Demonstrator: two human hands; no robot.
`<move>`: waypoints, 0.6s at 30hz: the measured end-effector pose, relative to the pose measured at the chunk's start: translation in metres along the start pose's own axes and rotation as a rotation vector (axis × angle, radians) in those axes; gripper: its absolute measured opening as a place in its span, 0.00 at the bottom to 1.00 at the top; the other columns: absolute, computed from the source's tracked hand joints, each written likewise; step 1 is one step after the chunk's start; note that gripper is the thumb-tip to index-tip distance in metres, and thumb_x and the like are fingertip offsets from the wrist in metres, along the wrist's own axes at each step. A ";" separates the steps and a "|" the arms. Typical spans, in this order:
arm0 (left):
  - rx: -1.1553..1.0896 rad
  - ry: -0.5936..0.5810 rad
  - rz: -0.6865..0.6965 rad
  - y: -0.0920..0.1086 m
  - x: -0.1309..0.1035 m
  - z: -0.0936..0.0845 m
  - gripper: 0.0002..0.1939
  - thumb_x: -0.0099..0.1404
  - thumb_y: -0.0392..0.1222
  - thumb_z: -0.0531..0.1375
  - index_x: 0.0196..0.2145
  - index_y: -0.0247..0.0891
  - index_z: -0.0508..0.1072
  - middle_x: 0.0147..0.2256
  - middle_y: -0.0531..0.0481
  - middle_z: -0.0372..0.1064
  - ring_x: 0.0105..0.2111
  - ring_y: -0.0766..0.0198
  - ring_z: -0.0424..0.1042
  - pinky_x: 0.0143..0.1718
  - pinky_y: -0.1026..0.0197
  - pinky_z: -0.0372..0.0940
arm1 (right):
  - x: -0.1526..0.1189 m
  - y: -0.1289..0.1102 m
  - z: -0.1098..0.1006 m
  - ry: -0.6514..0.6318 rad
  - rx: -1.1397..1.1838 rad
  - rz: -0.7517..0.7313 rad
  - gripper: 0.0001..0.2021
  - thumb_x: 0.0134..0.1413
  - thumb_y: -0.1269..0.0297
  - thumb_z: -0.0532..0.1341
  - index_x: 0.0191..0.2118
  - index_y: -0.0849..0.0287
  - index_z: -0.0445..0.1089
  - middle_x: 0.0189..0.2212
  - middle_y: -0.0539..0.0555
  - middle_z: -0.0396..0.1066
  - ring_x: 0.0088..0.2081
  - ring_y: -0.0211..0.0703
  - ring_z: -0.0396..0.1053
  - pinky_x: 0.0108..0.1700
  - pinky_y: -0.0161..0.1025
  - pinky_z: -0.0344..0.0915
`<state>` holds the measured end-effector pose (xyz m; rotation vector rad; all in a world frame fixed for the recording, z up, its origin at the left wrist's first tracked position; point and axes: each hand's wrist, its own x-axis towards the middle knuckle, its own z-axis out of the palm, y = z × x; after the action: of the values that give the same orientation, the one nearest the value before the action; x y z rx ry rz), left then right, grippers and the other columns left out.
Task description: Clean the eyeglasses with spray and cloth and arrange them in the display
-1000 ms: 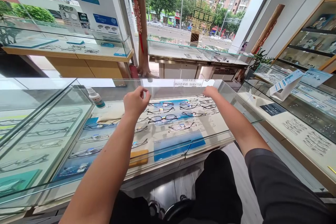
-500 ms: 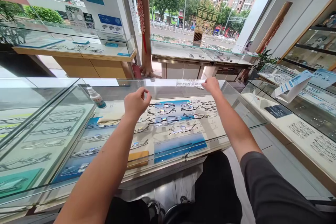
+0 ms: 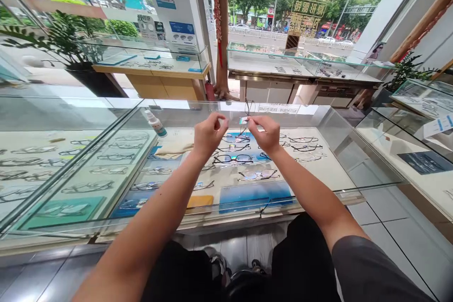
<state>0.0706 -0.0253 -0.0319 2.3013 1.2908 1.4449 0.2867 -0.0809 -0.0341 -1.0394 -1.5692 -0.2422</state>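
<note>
My right hand (image 3: pixel 265 133) is pinched on a thin dark pair of glasses (image 3: pixel 249 107), which hangs upright over the far part of the glass display case (image 3: pixel 336 181). A small pale tag shows beside its fingertips. My left hand (image 3: pixel 210 136) is just to the left, thumb and forefinger curled towards each other; whether anything thin is between them is too small to tell. Below both hands, dark-framed glasses (image 3: pixel 233 158) and clear-lens glasses (image 3: pixel 260 175) lie in rows inside the case.
A white spray bottle (image 3: pixel 155 123) and a beige cloth (image 3: pixel 174 151) are at the left of the case. An orange pad (image 3: pixel 200 201) lies near its front edge. More display cases (image 3: pixel 152 67) stand by the window, beside a wooden trunk (image 3: pixel 221 33).
The view has turned to the right-hand side's opposite, the left. My right hand has come in close to my left hand, and glasses now show in its fingers.
</note>
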 end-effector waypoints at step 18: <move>-1.145 -0.275 -0.345 0.003 0.006 0.000 0.25 0.59 0.50 0.79 0.46 0.41 0.74 0.36 0.53 0.70 0.36 0.67 0.74 0.45 0.60 0.71 | -0.009 -0.025 -0.002 0.024 0.149 -0.010 0.10 0.70 0.65 0.63 0.41 0.51 0.85 0.37 0.52 0.87 0.35 0.45 0.82 0.42 0.45 0.80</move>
<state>0.0739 -0.0230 -0.0261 1.3482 0.4814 1.1893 0.2695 -0.1003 -0.0318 -0.9102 -1.5465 -0.1414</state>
